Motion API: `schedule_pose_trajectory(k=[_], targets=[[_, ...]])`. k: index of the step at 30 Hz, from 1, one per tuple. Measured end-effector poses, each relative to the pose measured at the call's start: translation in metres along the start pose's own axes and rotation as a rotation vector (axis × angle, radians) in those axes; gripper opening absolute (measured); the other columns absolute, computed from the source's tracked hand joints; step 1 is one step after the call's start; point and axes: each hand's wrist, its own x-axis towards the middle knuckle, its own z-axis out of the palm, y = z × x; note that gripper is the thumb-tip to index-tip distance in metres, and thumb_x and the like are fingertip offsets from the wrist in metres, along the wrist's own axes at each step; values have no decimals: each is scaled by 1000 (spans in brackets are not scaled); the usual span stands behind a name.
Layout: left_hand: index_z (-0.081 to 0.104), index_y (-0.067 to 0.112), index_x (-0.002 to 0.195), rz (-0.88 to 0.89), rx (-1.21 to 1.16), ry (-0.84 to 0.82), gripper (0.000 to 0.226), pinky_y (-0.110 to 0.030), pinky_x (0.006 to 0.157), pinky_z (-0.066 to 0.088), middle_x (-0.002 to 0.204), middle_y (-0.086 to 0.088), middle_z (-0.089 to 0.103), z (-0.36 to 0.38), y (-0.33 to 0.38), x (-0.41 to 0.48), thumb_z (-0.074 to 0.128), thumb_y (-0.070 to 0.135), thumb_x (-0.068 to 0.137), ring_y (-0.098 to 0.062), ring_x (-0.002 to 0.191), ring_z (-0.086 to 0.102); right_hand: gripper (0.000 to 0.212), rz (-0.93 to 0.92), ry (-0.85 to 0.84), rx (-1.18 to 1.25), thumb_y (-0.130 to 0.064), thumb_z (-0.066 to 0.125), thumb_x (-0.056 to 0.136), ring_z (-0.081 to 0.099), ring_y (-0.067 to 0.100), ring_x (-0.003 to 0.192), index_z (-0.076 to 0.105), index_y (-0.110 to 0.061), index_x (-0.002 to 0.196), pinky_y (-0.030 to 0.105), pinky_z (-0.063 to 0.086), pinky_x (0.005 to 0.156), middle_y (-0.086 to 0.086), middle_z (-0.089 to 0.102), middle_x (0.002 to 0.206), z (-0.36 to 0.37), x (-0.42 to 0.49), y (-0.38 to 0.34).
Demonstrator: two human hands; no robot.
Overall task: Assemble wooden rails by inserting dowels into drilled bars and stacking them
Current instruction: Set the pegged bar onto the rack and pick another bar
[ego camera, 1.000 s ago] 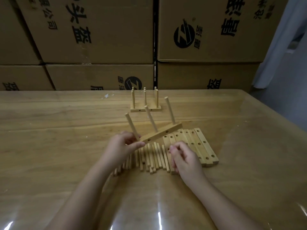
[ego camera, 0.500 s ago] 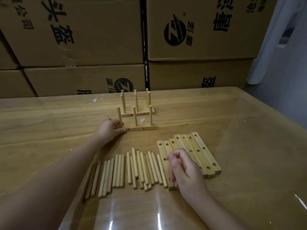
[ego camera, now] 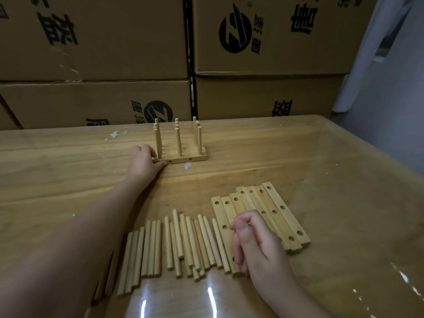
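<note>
Head view: a front rail (ego camera: 183, 159), with three dowels upright in it, is set against the near side of the rail stack (ego camera: 183, 152) on the counter (ego camera: 298, 157). The rail's left end is pinched by the left grip (ego camera: 144, 161), with the thumb laid on the near face and the fingers behind. Nearer than the stack and to its right, drilled bars (ego camera: 275, 210) are laid side by side. The right grip (ego camera: 257, 244) is held over them, loosely curled, with nothing seen in it. Loose dowels (ego camera: 183, 244) are spread straight in front of the stack. Cartons (ego camera: 114, 42) are piled behind it.
</note>
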Motion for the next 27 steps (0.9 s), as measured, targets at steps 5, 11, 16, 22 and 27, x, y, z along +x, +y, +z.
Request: schedule_pose_trajectory(k=[5,11,16,22,27], targets=[[51,22,83,-11,24,-35,21,-21,62,39,102,-1,45,1,-1,1,70,30,84,-15,76,53,27,-17,-15,-13,-57,35,87,49,6,47,49,-36,82,20,40,52,-4,54,53,1,1,2],[55,22,99,2,24,-175,14,-26,76,45,119,-4,46,-23,10,-26,64,23,88,-13,93,53,25,-18,-31,-66,-59,36,86,48,6,46,49,-38,79,31,42,48,-4,54,53,1,0,1],[57,26,100,128,-226,-76,16,-18,81,45,119,1,49,-42,46,-103,56,11,92,-8,101,54,22,-23,-20,-90,-51,42,89,44,15,45,48,-34,77,45,40,46,-1,50,53,3,0,-4],[55,24,96,-48,-749,-254,10,-17,44,44,84,2,66,-41,93,-218,53,14,95,-6,54,62,19,-51,-12,-125,-25,49,94,45,11,45,50,-30,76,42,41,47,-6,52,53,1,-3,-4],[57,25,93,54,-685,-296,8,-21,44,45,72,4,68,-36,87,-274,53,19,95,-9,49,60,18,-57,14,-148,-22,50,94,50,6,47,50,-30,78,26,44,46,-6,57,56,-1,-4,-8]])
